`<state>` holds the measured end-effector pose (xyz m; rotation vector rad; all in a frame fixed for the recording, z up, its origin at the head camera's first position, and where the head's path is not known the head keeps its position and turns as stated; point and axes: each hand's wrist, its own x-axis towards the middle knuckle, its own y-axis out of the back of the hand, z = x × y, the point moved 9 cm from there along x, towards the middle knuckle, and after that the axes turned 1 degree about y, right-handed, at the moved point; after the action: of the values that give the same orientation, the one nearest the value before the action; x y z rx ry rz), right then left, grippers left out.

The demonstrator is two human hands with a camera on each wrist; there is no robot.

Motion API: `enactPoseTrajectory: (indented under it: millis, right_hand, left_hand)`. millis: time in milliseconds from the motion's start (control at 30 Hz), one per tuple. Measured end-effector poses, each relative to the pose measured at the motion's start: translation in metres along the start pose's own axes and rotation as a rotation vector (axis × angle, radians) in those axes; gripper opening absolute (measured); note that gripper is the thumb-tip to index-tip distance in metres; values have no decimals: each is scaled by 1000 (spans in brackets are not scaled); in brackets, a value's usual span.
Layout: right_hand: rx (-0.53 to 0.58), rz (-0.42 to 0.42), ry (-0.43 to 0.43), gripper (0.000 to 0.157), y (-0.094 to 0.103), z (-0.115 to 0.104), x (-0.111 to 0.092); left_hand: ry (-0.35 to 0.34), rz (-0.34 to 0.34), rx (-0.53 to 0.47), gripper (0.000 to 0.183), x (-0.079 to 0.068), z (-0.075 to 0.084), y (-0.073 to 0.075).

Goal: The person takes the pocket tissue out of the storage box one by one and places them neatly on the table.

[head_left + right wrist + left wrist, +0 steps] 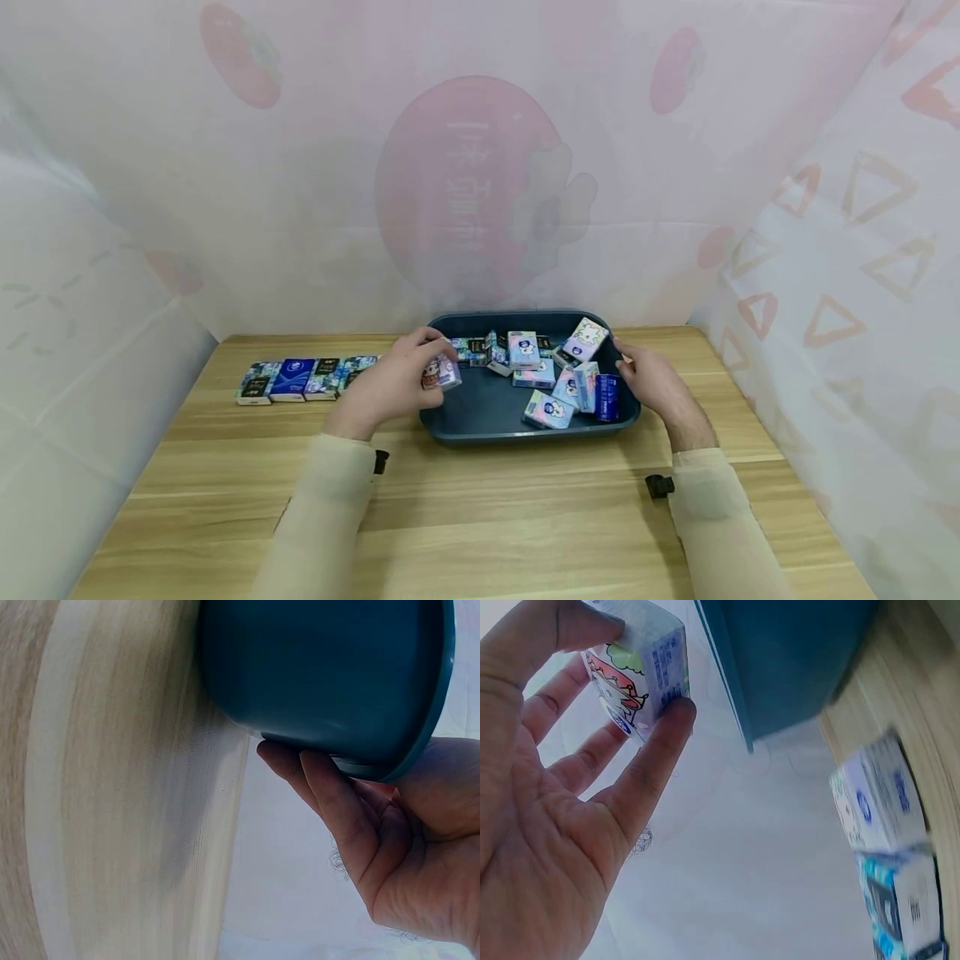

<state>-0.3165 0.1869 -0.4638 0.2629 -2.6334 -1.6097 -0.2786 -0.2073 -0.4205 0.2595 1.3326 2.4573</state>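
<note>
My left hand [393,379] pinches a small tissue pack [641,671] with a cartoon print between thumb and fingers. It holds the pack up near the left end of a dark blue-green tray [480,421]. Fingers of my right hand [375,832] lie under the tray's right end, and the thumb is at the rim, so that hand grips it. Inside the tray lie several tissue packs in a loose heap, among them a pastel pack [549,411] and a dark blue pack [607,397]. Part of the tray's left rim is hidden behind my left hand.
Left of the tray, a row of tissue packs stands side by side on the wooden table [480,517], with a blue pack [291,379] and a floral pack [255,383] at its left end. My left hand covers the row's right end. A printed cloth [315,208] hangs behind.
</note>
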Motion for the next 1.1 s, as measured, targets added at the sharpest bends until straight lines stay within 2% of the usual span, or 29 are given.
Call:
enactPoseTrajectory:
  millis: [167, 467, 667, 1100]
  right_hand:
    - [2, -4, -11, 55, 0, 0, 0]
    - [10, -8, -14, 55, -1, 1, -1]
    - [14, -5, -9, 55, -1, 1, 0]
    - [15, -6, -11, 55, 0, 0, 0]
  left_hand:
    - [11, 17, 7, 47, -9, -18, 9]
    - [-31, 77, 27, 47, -30, -42, 32]
    - [-5, 95, 33, 43, -44, -61, 46]
    - [60, 113, 75, 38, -70, -105, 65]
